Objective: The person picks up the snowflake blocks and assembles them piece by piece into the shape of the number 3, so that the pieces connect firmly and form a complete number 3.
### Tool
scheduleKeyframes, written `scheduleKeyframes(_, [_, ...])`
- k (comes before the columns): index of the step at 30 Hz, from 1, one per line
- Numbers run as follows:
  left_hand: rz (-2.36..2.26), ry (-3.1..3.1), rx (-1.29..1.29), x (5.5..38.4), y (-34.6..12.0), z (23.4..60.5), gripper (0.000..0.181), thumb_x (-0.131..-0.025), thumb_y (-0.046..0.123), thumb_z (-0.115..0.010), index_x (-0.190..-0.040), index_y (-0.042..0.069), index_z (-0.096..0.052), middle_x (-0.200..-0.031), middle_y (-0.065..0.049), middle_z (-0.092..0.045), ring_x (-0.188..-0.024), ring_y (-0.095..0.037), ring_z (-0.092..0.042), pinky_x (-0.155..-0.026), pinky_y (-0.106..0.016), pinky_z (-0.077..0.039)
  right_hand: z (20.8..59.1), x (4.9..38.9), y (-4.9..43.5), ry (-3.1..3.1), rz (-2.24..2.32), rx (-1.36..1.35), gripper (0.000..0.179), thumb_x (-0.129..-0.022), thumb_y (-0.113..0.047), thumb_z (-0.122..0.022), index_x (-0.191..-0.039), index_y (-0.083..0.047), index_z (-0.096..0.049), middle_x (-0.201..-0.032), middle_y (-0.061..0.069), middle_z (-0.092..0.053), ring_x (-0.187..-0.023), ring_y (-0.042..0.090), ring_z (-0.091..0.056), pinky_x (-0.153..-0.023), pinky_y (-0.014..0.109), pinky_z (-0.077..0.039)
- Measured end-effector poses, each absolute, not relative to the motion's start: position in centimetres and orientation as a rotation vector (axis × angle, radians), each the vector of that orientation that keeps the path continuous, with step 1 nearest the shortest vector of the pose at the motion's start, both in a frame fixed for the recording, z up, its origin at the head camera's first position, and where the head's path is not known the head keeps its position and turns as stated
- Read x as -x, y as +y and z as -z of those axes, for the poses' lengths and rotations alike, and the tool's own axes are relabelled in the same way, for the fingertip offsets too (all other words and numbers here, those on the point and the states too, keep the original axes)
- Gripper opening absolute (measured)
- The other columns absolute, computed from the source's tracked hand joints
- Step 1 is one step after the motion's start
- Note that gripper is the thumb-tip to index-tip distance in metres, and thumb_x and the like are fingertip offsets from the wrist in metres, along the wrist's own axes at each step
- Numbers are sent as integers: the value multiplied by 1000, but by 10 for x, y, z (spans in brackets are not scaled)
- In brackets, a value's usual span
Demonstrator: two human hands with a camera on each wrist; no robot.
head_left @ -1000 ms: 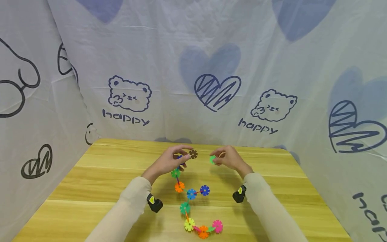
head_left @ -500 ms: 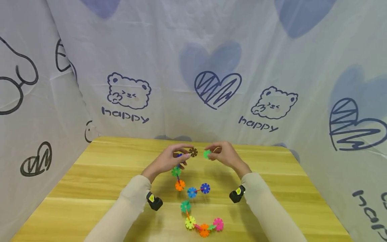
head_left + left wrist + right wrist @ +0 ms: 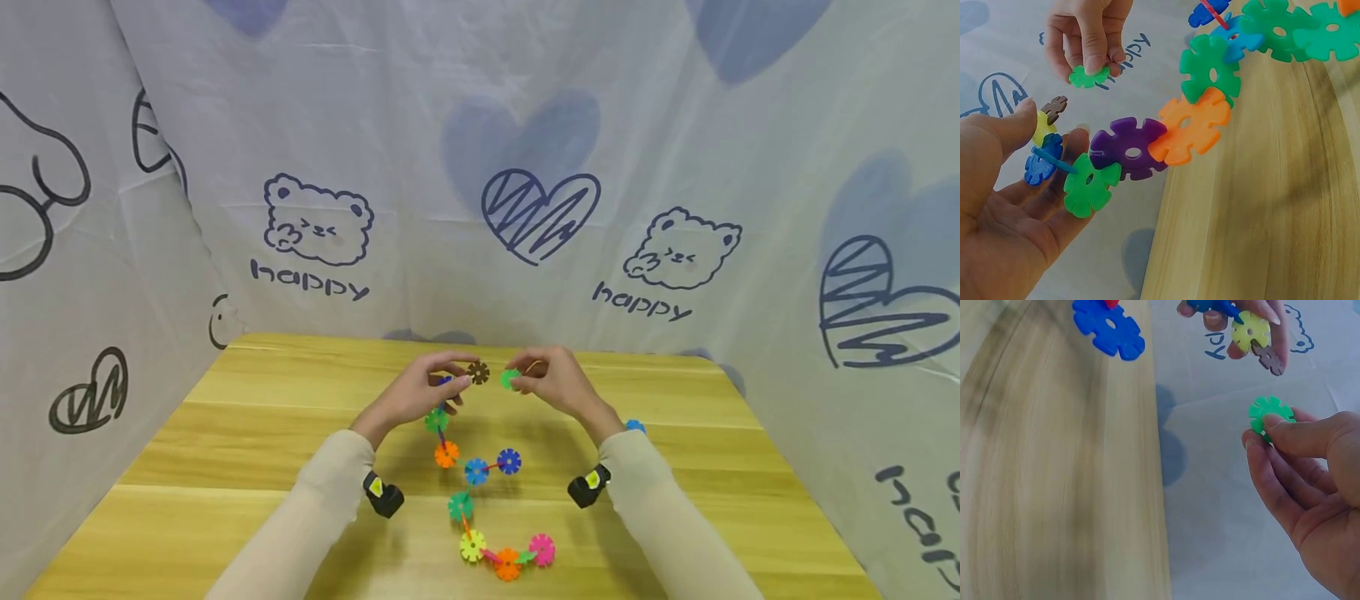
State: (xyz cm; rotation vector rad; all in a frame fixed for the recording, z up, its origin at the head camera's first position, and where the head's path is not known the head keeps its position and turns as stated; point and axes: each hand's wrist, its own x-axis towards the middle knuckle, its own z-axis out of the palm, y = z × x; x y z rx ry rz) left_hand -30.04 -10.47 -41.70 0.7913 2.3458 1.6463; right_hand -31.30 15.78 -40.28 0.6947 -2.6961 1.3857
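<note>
My left hand pinches a yellow notched disc at the far end of a chain of linked snowflake discs. Beyond its fingertips a brown notched disc sticks out from the yellow one. Behind these, a blue disc, a green one, a purple one and an orange one follow along the chain. Between thumb and fingers, my right hand pinches a loose light green notched disc. This disc faces the brown one across a small gap.
The chain runs down the wooden table to a yellow disc, an orange disc and a pink disc in front. Another blue disc lies beside the right sleeve. A printed cloth hangs behind the table.
My right hand has moved left with the light green disc, closer to the brown disc. The left hand has kept its grip almost in place. A blue disc now shows beside the right sleeve.
</note>
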Motion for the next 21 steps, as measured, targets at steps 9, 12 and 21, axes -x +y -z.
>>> scheduleKeyframes(9, [-1653,2348,-795,299,-105,417,40,-107,19,-58,-147,15,-56,-130,-24,-64,-83,-21,-71,-77,-44,-65,401,303,152,-2635,-1344,-697,11,-89,-4,-79,-100,-4,-76,-96,15,-77,-81,27,-76,-71,36,-64])
scheduleKeyframes(12, [-1648,2350,-797,299,-105,417,41,-107,19,-57,-148,15,-56,-130,-23,-64,-84,-21,-71,-75,-39,-65,400,300,150,-2619,-1337,-693,9,-89,-4,-79,-98,-4,-76,-95,14,-77,-80,25,-76,-70,30,-63])
scheduleKeyframes(21, [-1642,2352,-820,299,-103,416,41,-107,17,-57,-148,10,-55,-130,-27,-63,-83,-21,-71,-75,-42,-65,403,297,146,-2512,-1242,-737,6,-89,-6,-80,-94,-4,-78,-90,13,-78,-75,18,-74,-68,24,-60])
